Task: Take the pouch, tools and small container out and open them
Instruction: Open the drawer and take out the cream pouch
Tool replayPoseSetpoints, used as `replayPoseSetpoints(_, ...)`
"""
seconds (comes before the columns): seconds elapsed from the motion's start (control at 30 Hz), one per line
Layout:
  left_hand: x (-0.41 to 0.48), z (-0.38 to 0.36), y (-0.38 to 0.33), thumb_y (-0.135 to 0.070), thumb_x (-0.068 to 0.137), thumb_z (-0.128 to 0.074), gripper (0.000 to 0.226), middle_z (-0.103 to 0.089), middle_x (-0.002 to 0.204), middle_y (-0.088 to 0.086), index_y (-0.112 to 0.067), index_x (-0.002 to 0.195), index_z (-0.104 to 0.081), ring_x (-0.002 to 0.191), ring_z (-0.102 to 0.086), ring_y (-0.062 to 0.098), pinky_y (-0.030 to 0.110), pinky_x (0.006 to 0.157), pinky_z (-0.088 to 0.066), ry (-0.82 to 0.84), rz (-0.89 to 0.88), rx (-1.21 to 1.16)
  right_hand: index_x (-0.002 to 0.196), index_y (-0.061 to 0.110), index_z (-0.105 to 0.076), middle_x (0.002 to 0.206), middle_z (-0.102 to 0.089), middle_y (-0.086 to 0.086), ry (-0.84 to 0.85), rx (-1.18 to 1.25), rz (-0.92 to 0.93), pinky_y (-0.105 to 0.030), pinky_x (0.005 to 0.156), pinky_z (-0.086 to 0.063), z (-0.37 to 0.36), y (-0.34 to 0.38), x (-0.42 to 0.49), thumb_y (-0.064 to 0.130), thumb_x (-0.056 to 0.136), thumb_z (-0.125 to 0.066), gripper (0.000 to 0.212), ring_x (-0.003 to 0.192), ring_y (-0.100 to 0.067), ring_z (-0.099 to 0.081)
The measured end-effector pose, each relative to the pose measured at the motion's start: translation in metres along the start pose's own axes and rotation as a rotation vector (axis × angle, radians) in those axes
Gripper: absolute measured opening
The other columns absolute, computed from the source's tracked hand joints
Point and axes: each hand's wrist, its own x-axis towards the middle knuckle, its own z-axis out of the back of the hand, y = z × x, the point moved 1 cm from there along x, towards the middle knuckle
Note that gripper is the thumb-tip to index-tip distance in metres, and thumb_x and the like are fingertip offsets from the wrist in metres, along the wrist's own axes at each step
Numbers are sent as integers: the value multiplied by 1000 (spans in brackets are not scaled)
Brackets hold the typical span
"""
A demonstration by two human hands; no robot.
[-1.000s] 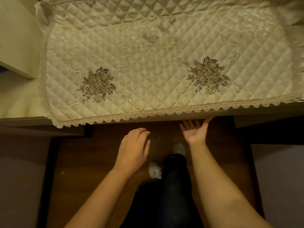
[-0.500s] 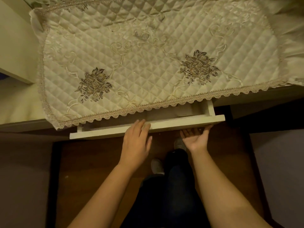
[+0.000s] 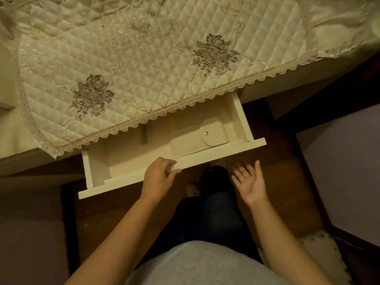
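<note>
A cream drawer point(image 3: 218, 154) stands pulled out from under the table. Inside it, at the right, lies a cream pouch point(image 3: 197, 137) with a rounded flap held by a metal snap. A small upright piece point(image 3: 144, 133) stands near the middle of the drawer; what it is I cannot tell. My left hand point(image 3: 159, 174) grips the drawer's front edge near its middle. My right hand point(image 3: 249, 181) hovers palm up below the drawer front, fingers spread, holding nothing. The drawer's back part is hidden under the cloth.
A quilted cream tablecloth point(image 3: 144, 58) with lace trim and embroidered flowers covers the table. My dark-trousered legs point(image 3: 211, 212) stand on a brown wooden floor. Grey upholstered surfaces point(image 3: 347, 171) lie to the right and left. A fluffy white rug point(image 3: 320, 256) shows at lower right.
The drawer has slid out from shut to well open, which shows the pouch. My left hand has taken hold of its front edge. My right hand has come away from the drawer.
</note>
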Motion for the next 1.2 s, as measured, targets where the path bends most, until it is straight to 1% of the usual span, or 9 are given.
replayPoseSetpoints(0.07, -4, -1, 0, -28, 80, -64, 30, -62, 103, 7, -12, 106, -61, 97, -55, 20, 39, 87, -49, 18, 17, -21, 135, 9, -36, 117, -58, -9, -74, -154, 131, -35, 92, -45, 0, 15, -13, 41, 92, -38, 53, 112, -26, -54)
replayPoseSetpoints(0.13, -9, -2, 1, -28, 79, -65, 30, -62, 101, 6, -12, 105, -62, 95, -56, 20, 39, 85, -50, 36, 25, -47, 124, 5, -48, 98, -62, -2, -178, -354, 310, -25, 74, -47, -4, 33, -28, 30, 92, -45, 41, 91, -17, -60)
replayPoseSetpoints(0.2, -16, -3, 2, -28, 79, -66, 29, -62, 99, 5, -13, 103, -63, 94, -56, 20, 38, 84, -50, 50, 21, -58, 115, 5, -54, 100, -61, -4, -244, -590, 509, -20, 69, -46, -11, 50, -42, 21, 90, -50, 30, 83, -11, -58)
replayPoseSetpoints(0.3, -25, -4, 2, -28, 78, -67, 29, -62, 99, 5, -14, 102, -63, 92, -55, 19, 38, 83, -50, 80, 23, -81, 109, 11, -59, 103, -58, -1, -163, -961, 690, -14, 67, -41, -27, 64, -57, 19, 88, -54, 23, 86, -7, -53)
replayPoseSetpoints(0.43, -35, -7, 3, -29, 77, -68, 28, -62, 99, 3, -16, 101, -64, 91, -55, 18, 33, 82, -48, 116, 24, -97, 110, 14, -61, 99, -57, 5, 42, -1313, 612, -14, 67, -39, -45, 60, -62, 22, 88, -55, 24, 93, -9, -52)
replayPoseSetpoints(0.63, -46, -9, 8, -28, 78, -67, 26, -63, 103, 2, -17, 101, -63, 97, -56, 18, 34, 88, -48, 152, 30, -156, 124, 10, -51, 120, -59, -7, 144, -1538, 558, -29, 88, -43, -68, 50, -44, 25, 87, -57, 40, 104, -16, -54)
replayPoseSetpoints(0.77, -48, -9, 16, -29, 79, -65, 27, -63, 108, 3, -17, 103, -62, 100, -55, 18, 32, 88, -45, 123, 20, -133, 135, 10, -37, 136, -46, -13, 126, -1637, 381, -39, 101, -39, -84, 46, -7, 31, 82, -64, 63, 124, -28, -45)
replayPoseSetpoints(0.9, -51, -5, 26, -34, 77, -66, 28, -65, 106, 1, -18, 101, -64, 98, -56, 17, 33, 87, -45, 57, 50, -96, 136, 9, -32, 135, -47, -15, 17, -1776, 310, -40, 100, -39, -87, 39, 23, 42, 73, -69, 80, 124, -32, -44)
replayPoseSetpoints(1.2, -56, -8, 34, -37, 76, -66, 30, -65, 104, 0, -18, 100, -64, 97, -55, 18, 34, 89, -42, -8, 94, -57, 123, 5, -39, 128, -53, -16, -6, -1620, 206, -43, 95, -47, -83, 29, 39, 28, 66, -79, 73, 114, -32, -52)
